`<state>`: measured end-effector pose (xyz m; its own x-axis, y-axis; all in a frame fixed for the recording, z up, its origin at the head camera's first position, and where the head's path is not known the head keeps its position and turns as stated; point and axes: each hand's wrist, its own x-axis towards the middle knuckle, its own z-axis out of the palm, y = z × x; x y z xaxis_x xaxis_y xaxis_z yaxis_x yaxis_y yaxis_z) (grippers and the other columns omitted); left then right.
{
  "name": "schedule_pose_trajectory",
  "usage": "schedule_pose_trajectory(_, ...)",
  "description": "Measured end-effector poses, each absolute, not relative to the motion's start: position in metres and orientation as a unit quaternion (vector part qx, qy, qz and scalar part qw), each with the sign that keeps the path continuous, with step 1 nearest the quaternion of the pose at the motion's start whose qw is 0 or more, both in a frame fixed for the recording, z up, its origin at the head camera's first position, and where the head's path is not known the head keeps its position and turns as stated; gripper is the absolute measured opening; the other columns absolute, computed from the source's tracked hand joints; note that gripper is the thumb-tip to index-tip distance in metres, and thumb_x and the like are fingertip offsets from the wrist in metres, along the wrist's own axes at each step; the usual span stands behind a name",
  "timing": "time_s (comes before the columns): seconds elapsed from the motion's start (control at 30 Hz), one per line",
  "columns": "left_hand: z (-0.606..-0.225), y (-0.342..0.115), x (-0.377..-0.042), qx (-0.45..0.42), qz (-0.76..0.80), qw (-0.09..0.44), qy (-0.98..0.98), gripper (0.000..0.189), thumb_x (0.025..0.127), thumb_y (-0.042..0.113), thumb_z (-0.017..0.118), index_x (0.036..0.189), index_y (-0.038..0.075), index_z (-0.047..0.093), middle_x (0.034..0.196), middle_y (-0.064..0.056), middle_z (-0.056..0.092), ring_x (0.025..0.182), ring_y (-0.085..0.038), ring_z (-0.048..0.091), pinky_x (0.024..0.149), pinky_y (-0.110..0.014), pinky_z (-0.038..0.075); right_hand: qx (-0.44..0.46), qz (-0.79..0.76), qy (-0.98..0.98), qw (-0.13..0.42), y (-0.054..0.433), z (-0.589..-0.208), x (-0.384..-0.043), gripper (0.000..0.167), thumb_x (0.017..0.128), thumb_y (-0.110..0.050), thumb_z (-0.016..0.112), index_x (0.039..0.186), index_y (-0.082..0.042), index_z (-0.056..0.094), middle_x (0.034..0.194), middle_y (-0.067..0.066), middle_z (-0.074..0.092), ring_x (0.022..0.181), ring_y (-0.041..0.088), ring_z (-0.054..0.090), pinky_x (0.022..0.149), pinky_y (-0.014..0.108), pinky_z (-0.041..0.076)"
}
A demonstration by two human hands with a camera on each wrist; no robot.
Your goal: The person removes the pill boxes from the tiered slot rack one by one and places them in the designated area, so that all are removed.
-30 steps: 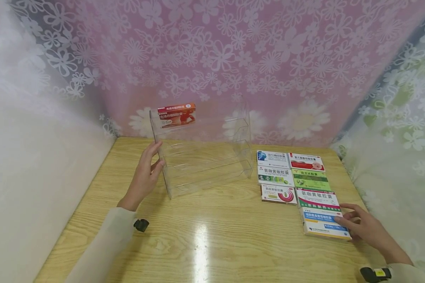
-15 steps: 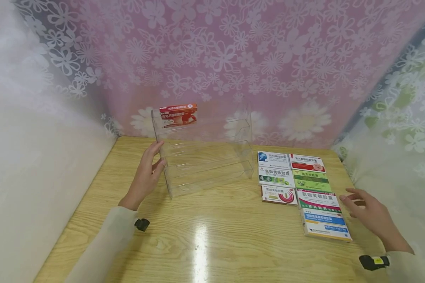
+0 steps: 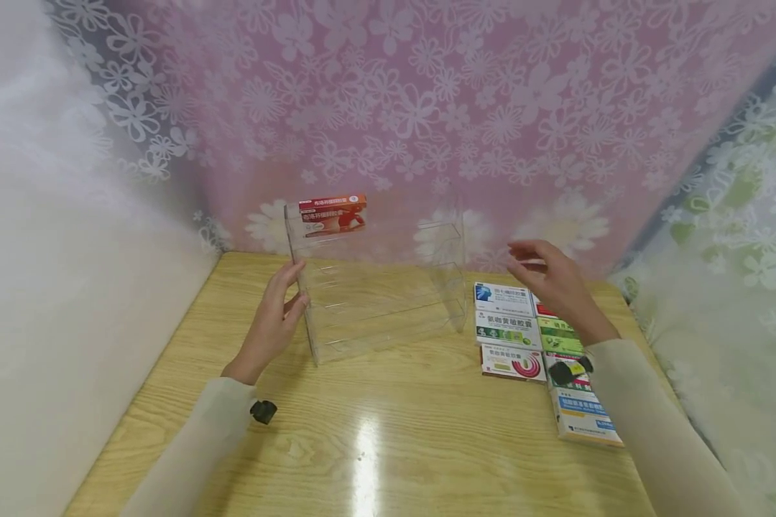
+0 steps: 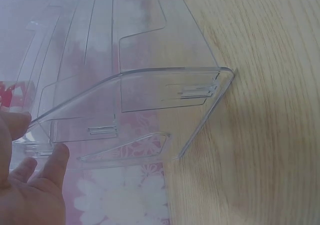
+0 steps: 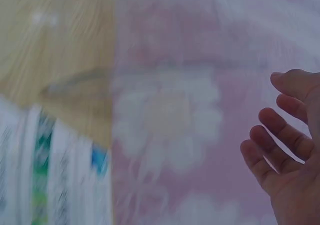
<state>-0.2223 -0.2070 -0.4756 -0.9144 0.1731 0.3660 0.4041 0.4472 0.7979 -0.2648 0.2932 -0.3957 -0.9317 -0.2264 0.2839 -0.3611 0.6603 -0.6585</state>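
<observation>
A clear acrylic tiered rack (image 3: pixel 381 287) stands on the table, one red-and-orange medicine box (image 3: pixel 333 215) in its top tier at the left. My left hand (image 3: pixel 268 323) holds the rack's left side panel, thumb and fingers on either side of its edge. In the left wrist view the fingertips (image 4: pixel 56 160) show beside that clear panel. My right hand (image 3: pixel 556 291) is in the air right of the rack, above the back boxes, fingers loosely bent and holding nothing. The right wrist view shows the right hand (image 5: pixel 295 140) with its fingers apart.
Two columns of medicine boxes lie flat at the right, including a white-and-blue box (image 3: pixel 504 299), a white-and-green box (image 3: pixel 507 330) and a white-and-pink box (image 3: pixel 512 362). My right forearm covers part of the right column. A flowered pink curtain (image 3: pixel 388 108) hangs behind the table (image 3: pixel 284 445).
My right hand has left the front box at the lower right and moved up and left, toward the rack. My left hand keeps its hold on the rack. The view has shifted slightly.
</observation>
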Motion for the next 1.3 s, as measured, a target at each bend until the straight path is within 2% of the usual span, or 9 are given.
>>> schedule_pose_trajectory(0.03,-0.476,-0.207,-0.223,-0.172,-0.496,0.117,-0.843,0.062,0.116,0.01,0.053,0.173,0.019,0.03,0.18,-0.019,0.016,0.16,-0.046,0.032,0.122,-0.062,0.047,0.172,0.393,-0.899,0.084,0.277,-0.389,-0.272,0.049,0.111,-0.029,0.067,0.155,-0.01,0.058,0.149,0.016,0.063,0.136,0.036,0.06,0.118,0.06,0.051)
schedule_pose_trajectory(0.1,-0.477,-0.207,-0.223,-0.174,-0.495,0.118,-0.843,0.062,0.116,0.011,0.053,0.173,0.018,0.03,0.18,-0.019,0.016,0.16,-0.046,0.032,0.122,-0.062,0.048,0.202,0.41,-0.886,0.081,0.248,-0.377,-0.287,0.047,0.111,-0.026,0.068,0.154,-0.009,0.059,0.148,0.016,0.064,0.137,0.035,0.06,0.119,0.06,0.051)
schedule_pose_trajectory(0.27,-0.477,-0.208,-0.222,-0.174,-0.49,0.116,-0.846,0.062,0.116,0.012,0.053,0.173,0.017,0.029,0.18,-0.018,0.014,0.161,-0.046,0.031,0.122,-0.061,0.049,0.263,0.429,-0.861,0.074,0.179,-0.359,-0.315,0.048,0.109,-0.021,0.07,0.154,-0.006,0.059,0.149,0.017,0.064,0.137,0.036,0.061,0.119,0.056,0.053)
schedule_pose_trajectory(0.53,-0.477,-0.209,-0.223,-0.179,-0.477,0.129,-0.851,0.064,0.114,0.003,0.054,0.172,0.012,0.03,0.179,-0.022,0.017,0.16,-0.047,0.033,0.118,-0.062,0.051,0.288,0.468,-0.835,0.042,0.088,-0.347,-0.342,0.06,0.108,-0.02,0.073,0.163,-0.011,0.051,0.151,0.016,0.061,0.135,0.036,0.063,0.12,0.05,0.054)
schedule_pose_trajectory(0.63,-0.477,-0.208,-0.223,-0.18,-0.475,0.133,-0.851,0.064,0.114,0.003,0.055,0.172,0.013,0.03,0.178,-0.023,0.017,0.159,-0.048,0.033,0.118,-0.061,0.052,0.287,0.466,-0.836,0.037,0.063,-0.345,-0.347,0.064,0.108,-0.019,0.073,0.165,-0.011,0.047,0.15,0.015,0.061,0.132,0.032,0.065,0.117,0.044,0.056)
schedule_pose_trajectory(0.73,-0.476,-0.208,-0.223,-0.179,-0.475,0.133,-0.851,0.065,0.114,0.003,0.055,0.172,0.013,0.03,0.178,-0.023,0.017,0.159,-0.048,0.034,0.117,-0.061,0.052,0.288,0.45,-0.844,0.044,0.045,-0.344,-0.35,0.053,0.108,-0.017,0.072,0.157,-0.007,0.056,0.143,0.014,0.064,0.124,0.028,0.068,0.11,0.039,0.06)
schedule_pose_trajectory(0.9,-0.475,-0.207,-0.224,-0.178,-0.477,0.128,-0.851,0.064,0.114,0.004,0.055,0.172,0.012,0.029,0.179,-0.023,0.016,0.159,-0.048,0.034,0.118,-0.062,0.051,0.286,0.429,-0.854,0.068,0.037,-0.341,-0.346,0.033,0.11,-0.02,0.069,0.14,-0.007,0.068,0.133,0.01,0.067,0.118,0.023,0.07,0.104,0.035,0.063)
schedule_pose_trajectory(1.13,-0.474,-0.208,-0.223,-0.177,-0.477,0.132,-0.851,0.064,0.114,0.005,0.054,0.172,0.015,0.03,0.179,-0.022,0.017,0.158,-0.048,0.035,0.118,-0.063,0.051,0.282,0.463,-0.83,0.128,0.064,-0.32,-0.335,0.038,0.11,-0.02,0.069,0.145,-0.006,0.066,0.136,0.013,0.068,0.122,0.026,0.069,0.106,0.039,0.063)
schedule_pose_trajectory(1.3,-0.475,-0.206,-0.222,-0.174,-0.473,0.127,-0.854,0.064,0.115,0.007,0.054,0.173,0.015,0.029,0.179,-0.021,0.016,0.159,-0.047,0.033,0.118,-0.063,0.051,0.276,0.475,-0.824,0.141,0.108,-0.312,-0.319,0.04,0.108,-0.022,0.072,0.146,-0.011,0.068,0.14,0.009,0.069,0.121,0.024,0.069,0.104,0.043,0.064)
